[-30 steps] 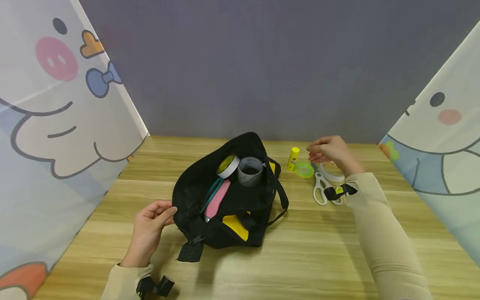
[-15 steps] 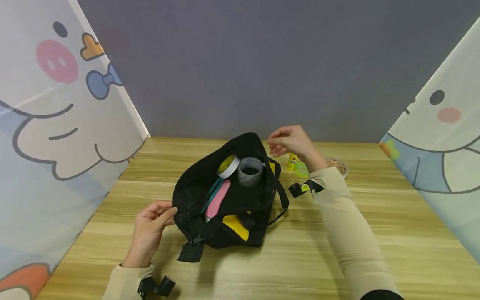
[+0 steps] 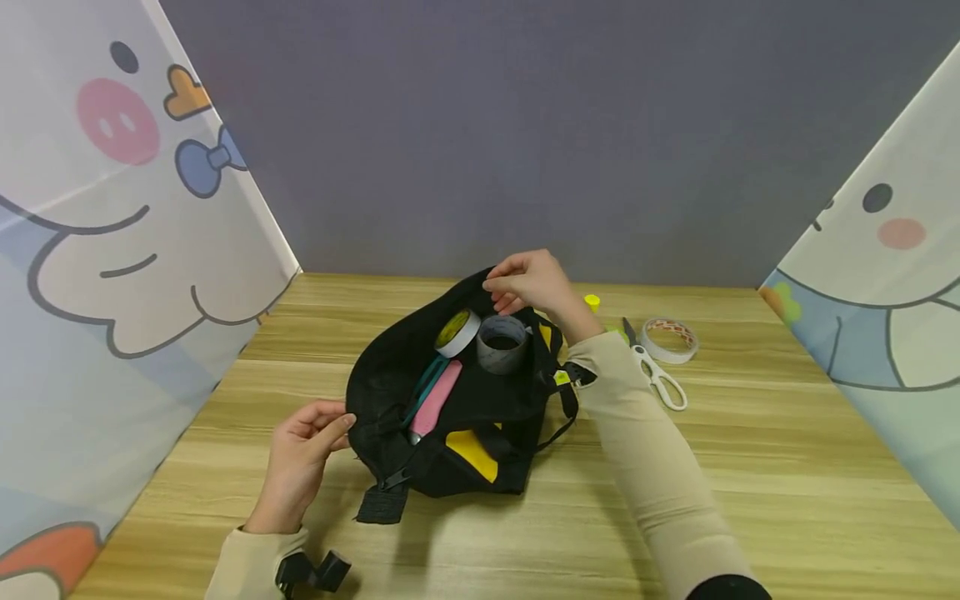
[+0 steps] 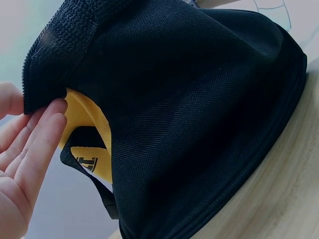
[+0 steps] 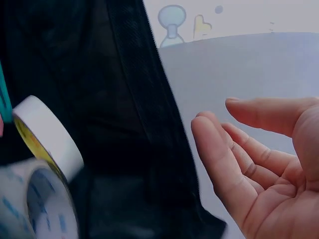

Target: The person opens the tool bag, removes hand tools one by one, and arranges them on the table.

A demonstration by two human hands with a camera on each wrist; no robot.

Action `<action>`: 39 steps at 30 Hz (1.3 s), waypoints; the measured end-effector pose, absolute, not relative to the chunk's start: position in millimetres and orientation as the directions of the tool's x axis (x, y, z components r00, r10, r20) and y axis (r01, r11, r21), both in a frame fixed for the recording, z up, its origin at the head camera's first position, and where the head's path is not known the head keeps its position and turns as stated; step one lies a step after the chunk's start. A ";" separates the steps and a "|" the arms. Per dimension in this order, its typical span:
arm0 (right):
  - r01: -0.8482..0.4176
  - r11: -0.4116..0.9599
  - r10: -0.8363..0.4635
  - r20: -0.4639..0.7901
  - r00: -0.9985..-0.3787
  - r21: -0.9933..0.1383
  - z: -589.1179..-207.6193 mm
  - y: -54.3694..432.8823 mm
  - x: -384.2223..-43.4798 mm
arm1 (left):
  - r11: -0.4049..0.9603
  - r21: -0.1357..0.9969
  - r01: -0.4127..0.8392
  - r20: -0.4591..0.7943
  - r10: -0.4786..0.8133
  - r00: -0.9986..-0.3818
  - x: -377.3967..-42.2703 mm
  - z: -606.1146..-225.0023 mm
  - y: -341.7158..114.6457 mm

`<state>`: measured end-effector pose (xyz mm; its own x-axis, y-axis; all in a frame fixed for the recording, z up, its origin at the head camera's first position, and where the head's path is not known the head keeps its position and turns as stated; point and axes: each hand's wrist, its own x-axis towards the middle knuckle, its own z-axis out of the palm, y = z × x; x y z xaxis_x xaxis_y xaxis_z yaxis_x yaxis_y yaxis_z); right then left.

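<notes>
A black bag (image 3: 390, 358) with yellow patches lies with its mouth spread on the table. My left hand (image 3: 300, 458) pinches its left edge between thumb and fingers, at the zipper (image 4: 26, 84) in the left wrist view. Over the far rim is my right hand (image 3: 534, 283); in the right wrist view its thumb and fingers stand apart beside the bag's edge, with nothing between them. Inside the bag are a white tape roll (image 3: 459, 335) with a yellow core, a wide greyish tape roll (image 3: 501, 354), a pink handle (image 3: 437, 398) and a teal strip-like thing (image 3: 424, 387).
Right of the bag lie white-handled scissors (image 3: 660, 379) and another tape roll (image 3: 670, 353). A yellow glue stick (image 3: 592, 302) shows mostly hidden behind my right arm. A grey panel (image 3: 480, 142) rises behind the wooden table (image 3: 787, 467), with printed cloth at both sides.
My right hand has moved left, from above the scissors and tape roll to the bag's far rim. My left hand stays on the bag's edge.
</notes>
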<state>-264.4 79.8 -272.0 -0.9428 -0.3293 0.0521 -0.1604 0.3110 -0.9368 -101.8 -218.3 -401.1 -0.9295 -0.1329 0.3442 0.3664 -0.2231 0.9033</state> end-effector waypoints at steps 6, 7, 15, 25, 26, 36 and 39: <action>-0.127 0.348 -0.337 0.002 -0.941 -0.929 -278.7 59.2 -268.0 | -0.228 0.899 0.375 0.355 -0.124 -0.927 -101.9 -401.5 -217.4; -0.124 0.365 -0.333 -0.005 -0.943 -0.923 -280.5 56.9 -268.3 | -0.228 0.899 0.374 0.355 -0.122 -0.927 -102.1 -401.8 -217.3; -0.117 0.525 -0.357 -0.093 -0.930 -0.843 -300.5 39.0 -277.2 | -0.231 0.899 0.372 0.351 -0.125 -0.928 -103.2 -403.3 -216.7; -0.089 0.761 -0.274 -0.194 -0.942 -0.642 -321.4 23.9 -288.0 | -0.253 0.893 0.373 0.352 -0.128 -0.927 -103.1 -402.4 -217.7; -0.089 0.779 -0.268 -0.201 -0.942 -0.620 -322.6 22.5 -288.4 | -0.252 0.894 0.371 0.349 -0.129 -0.928 -102.5 -402.2 -218.3; -0.028 0.834 -0.225 -0.293 -0.929 -0.551 -329.8 13.6 -293.0 | -0.229 0.902 0.366 0.340 -0.142 -0.929 -101.4 -399.5 -220.2; 0.012 0.823 -0.207 -0.319 -0.925 -0.568 -332.2 15.2 -291.9 | -0.237 0.897 0.372 0.348 -0.140 -0.927 -102.0 -400.2 -218.5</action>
